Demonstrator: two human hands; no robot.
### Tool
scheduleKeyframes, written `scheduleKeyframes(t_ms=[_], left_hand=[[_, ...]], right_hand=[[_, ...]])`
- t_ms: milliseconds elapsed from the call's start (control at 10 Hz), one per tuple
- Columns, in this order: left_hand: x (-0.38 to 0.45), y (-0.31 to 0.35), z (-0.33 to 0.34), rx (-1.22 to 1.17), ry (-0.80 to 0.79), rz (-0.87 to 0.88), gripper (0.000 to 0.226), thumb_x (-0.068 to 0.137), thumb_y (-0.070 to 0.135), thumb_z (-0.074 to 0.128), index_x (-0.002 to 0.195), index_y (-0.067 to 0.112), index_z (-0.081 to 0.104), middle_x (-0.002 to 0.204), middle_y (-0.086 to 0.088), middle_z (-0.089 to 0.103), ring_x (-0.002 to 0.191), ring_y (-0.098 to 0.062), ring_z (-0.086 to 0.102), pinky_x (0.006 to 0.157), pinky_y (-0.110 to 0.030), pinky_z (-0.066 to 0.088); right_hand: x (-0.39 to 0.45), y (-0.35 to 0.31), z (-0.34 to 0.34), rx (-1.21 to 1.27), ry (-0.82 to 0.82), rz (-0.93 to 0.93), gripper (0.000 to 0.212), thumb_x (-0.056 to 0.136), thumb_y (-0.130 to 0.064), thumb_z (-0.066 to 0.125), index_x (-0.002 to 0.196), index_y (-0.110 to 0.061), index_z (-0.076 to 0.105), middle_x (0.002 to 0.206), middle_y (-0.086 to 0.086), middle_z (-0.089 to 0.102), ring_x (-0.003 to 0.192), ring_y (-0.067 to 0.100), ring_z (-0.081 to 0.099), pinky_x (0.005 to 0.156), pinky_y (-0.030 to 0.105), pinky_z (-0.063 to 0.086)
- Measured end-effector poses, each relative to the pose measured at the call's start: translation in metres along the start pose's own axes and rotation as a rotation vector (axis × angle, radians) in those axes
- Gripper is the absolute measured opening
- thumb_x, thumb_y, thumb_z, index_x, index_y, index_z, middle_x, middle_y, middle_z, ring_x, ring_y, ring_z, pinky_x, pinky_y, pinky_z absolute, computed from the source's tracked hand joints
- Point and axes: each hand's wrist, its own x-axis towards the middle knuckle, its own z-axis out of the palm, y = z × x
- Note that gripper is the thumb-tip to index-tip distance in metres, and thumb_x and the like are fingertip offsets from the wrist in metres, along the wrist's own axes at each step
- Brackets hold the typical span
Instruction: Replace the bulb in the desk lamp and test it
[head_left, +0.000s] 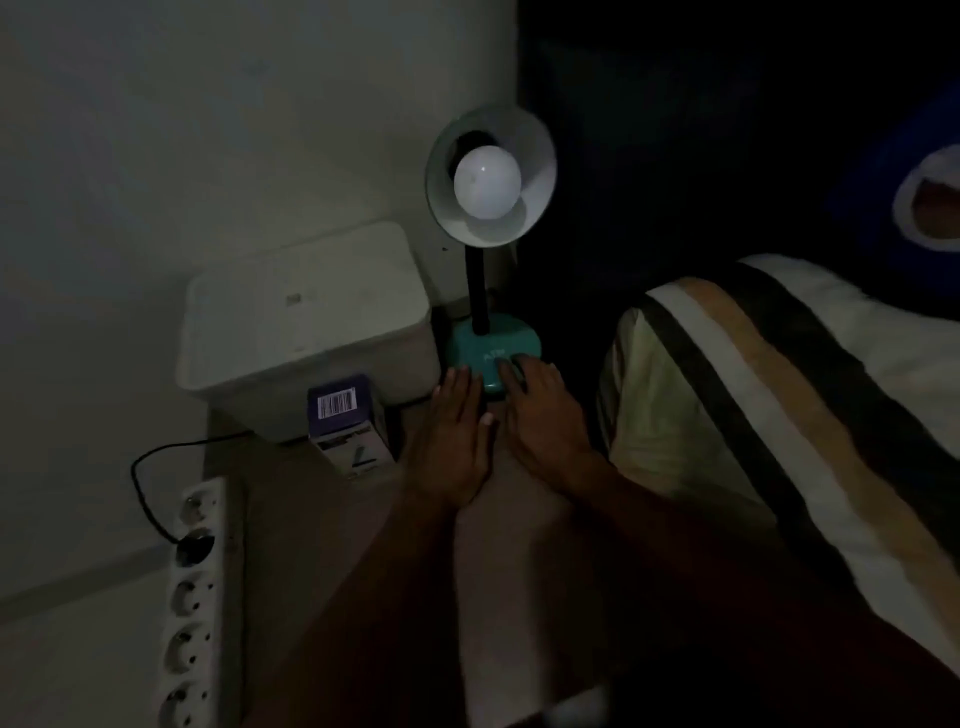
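Observation:
In a dim room, a desk lamp stands on the surface with a teal base (472, 348), a black neck and a round shade (524, 150) tilted toward me. A white globe bulb (487, 182) sits in the shade and is unlit. My left hand (452, 431) lies flat, fingers together, its tips touching the left front of the base. My right hand (545, 415) rests on the base's right front, fingertips on its top. Neither hand holds anything. A purple and white bulb box (345, 421) stands left of my left hand.
A white rectangular appliance (306, 322) sits left of the lamp against the wall. A white power strip (192, 597) lies at the lower left with a black plug and cable in it. A striped pillow or blanket (779, 415) is on the right.

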Motion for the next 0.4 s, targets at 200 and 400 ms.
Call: scheduleKeyframes(t_ms=[200,400], left_hand=[[-0.001,0.006,-0.014,0.181,-0.169,-0.047,0.081,0.105,0.056,0.000,0.164,0.005,0.019,0.172,-0.016,0.013,0.160,-0.023,-0.002,0.130,-0.038,0.000],[-0.050,0.022,-0.060,0.084,-0.280,-0.137,0.091,0.096,0.071,-0.007,0.167,0.014,0.002,0.173,-0.005,-0.008,0.158,-0.016,-0.016,0.129,-0.033,-0.007]], right_hand=[[0.003,-0.003,-0.020,0.004,-0.249,0.009,0.070,0.092,-0.014,0.059,0.156,-0.006,0.031,0.155,0.020,0.037,0.142,0.036,0.037,0.118,0.045,0.032],[-0.028,0.007,-0.045,0.078,-0.237,-0.007,0.056,0.100,-0.016,0.049,0.154,-0.007,0.035,0.157,0.016,0.037,0.147,0.031,0.032,0.119,0.036,0.026]])
